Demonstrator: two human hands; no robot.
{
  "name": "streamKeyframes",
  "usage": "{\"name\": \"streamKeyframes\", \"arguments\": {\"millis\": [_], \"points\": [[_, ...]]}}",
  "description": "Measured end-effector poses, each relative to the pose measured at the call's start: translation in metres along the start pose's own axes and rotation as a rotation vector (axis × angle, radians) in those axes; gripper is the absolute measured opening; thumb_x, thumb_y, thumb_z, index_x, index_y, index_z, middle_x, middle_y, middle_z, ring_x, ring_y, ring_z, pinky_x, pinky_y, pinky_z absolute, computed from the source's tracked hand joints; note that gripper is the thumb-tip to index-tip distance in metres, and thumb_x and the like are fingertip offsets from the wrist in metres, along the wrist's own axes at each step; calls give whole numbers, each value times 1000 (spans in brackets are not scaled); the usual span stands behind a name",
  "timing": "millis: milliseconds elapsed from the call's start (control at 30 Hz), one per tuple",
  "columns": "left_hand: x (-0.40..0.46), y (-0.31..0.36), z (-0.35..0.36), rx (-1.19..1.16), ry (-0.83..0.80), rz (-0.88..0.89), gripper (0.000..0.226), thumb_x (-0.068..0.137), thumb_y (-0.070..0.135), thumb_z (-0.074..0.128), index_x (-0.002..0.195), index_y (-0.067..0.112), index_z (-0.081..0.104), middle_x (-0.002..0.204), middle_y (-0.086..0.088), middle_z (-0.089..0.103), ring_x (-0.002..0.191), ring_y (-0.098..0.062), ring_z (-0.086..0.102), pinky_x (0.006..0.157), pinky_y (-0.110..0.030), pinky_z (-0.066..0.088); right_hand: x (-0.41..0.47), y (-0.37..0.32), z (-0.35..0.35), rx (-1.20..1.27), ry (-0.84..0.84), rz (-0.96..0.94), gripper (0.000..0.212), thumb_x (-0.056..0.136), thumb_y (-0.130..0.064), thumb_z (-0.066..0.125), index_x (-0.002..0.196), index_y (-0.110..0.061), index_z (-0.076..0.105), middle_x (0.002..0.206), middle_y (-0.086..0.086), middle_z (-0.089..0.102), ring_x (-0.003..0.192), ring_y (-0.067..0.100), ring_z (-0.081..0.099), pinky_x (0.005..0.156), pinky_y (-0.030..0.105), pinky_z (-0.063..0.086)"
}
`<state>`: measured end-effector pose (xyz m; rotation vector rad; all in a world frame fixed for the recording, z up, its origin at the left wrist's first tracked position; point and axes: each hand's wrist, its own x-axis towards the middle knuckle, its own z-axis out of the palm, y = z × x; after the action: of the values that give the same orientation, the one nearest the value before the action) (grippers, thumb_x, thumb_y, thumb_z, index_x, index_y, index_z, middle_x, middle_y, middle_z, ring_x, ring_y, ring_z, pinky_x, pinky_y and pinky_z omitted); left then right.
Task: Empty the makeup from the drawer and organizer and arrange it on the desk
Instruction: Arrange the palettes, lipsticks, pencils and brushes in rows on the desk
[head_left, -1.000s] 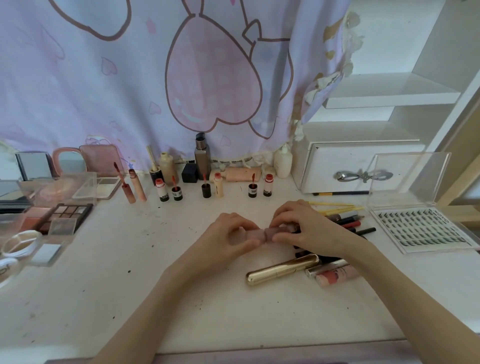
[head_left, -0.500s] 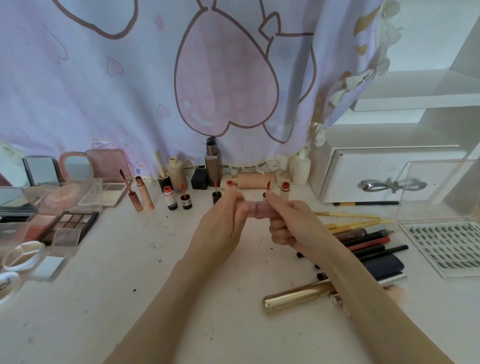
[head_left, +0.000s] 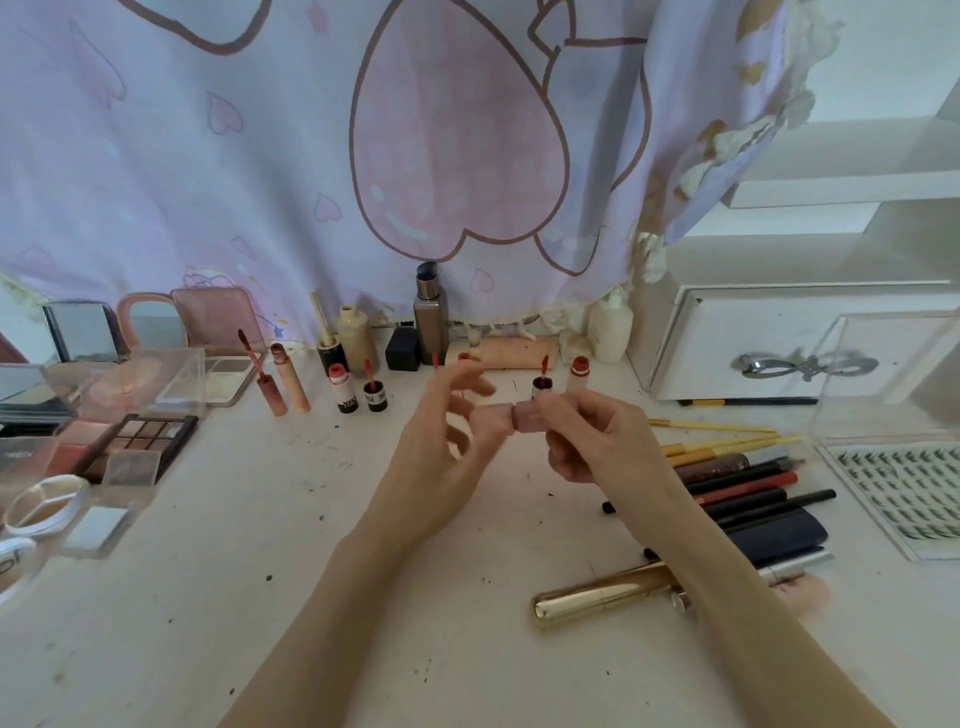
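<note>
Between the fingertips of both hands, left hand (head_left: 441, 457) and right hand (head_left: 597, 441) pinched a pink tube (head_left: 511, 418) (likely uncapping), most makeup (head_left: 358, 395) already arranged beyond them, drawer (head_left: 795, 348) closed.

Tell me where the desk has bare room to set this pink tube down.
Bare desk lies near the front edge, left of the gold tube, and between the eyeshadow palette and the left hand. The pencils on the right and the back row are crowded.
</note>
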<state>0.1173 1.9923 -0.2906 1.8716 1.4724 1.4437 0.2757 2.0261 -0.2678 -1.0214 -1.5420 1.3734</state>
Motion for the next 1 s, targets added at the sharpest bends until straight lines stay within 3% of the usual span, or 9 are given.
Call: {"name": "streamKeyframes", "arguments": {"millis": [100, 267, 367, 467, 567, 633, 767, 833, 1000], "points": [[-1, 0, 3, 73, -65, 101, 20, 85, 32, 55, 103, 38, 48, 100, 19, 55, 89, -1, 54, 72, -12, 44, 1, -3, -4, 172, 27, 162, 34, 89, -32, 57, 96, -1, 70, 47, -4, 45, 39, 7, 39, 38, 13, 32], [1, -1, 3, 133, 31, -120, 26, 99, 24, 37, 79, 34, 52, 64, 12, 55, 64, 1, 53, 58, -11, 39, 1, 2, 2, -10, -6, 96, 32, 90, -30, 57, 95, 0, 66, 49, -4, 53, 45, 9, 49, 46, 16, 40], [0, 3, -1, 92, -77, -109, 13, 93, 27, 45, 90, 40, 44, 71, 9, 54, 64, -2, 51, 58, -13, 40, 1, 3, 2, -49, 31, 62, 28, 90, -30, 57, 91, -4, 67, 47, -7, 53, 45, 8, 48, 46, 16, 40], [-5, 5, 2, 66, -146, -26, 29, 85, 29, 60, 97, 41, 37, 83, 3, 56, 68, -11, 51, 61, -21, 43, 2, 0, -4, 72, 73, 133, 32, 90, -34, 55, 88, -5, 70, 47, -5, 47, 41, 7, 42, 40, 15, 34], [-2, 7, 2, 99, -75, -88, 15, 82, 52, 41, 88, 39, 39, 76, -1, 58, 63, -14, 50, 59, -23, 41, 1, 0, -5, 14, 32, 71, 27, 91, -29, 54, 94, -6, 69, 52, -3, 54, 45, 7, 48, 44, 15, 39], [0, 5, 0, 128, -32, -148, 31, 76, 61, 28, 80, 34, 44, 68, 2, 55, 58, -11, 49, 57, -20, 39, 1, 2, -2, -94, -15, -8, 17, 91, -22, 55, 98, -11, 66, 63, -2, 62, 53, 8, 57, 49, 17, 42], [2, -4, -4, 141, -24, -152, 11, 87, 46, 41, 88, 36, 45, 78, 15, 52, 66, -5, 52, 59, -11, 41, 2, 7, 0, -151, -18, -35, 10, 88, -22, 60, 94, -17, 65, 69, -3, 65, 58, 8, 60, 50, 19, 43], [1, -7, -3, 84, -90, -124, 33, 81, 39, 60, 105, 42, 37, 95, 17, 49, 77, -2, 53, 63, -14, 45, 2, 7, -2, -105, 43, 27, 18, 88, -28, 59, 88, -12, 67, 58, -4, 62, 51, 9, 55, 47, 16, 41], [-1, -3, 0, 58, -128, 3, 28, 87, 18, 61, 92, 40, 44, 90, 11, 55, 75, -4, 52, 66, -12, 41, 2, 5, -4, -44, 40, 97, 27, 90, -31, 56, 89, -7, 69, 60, 3, 63, 47, 7, 54, 45, 15, 40]]}}
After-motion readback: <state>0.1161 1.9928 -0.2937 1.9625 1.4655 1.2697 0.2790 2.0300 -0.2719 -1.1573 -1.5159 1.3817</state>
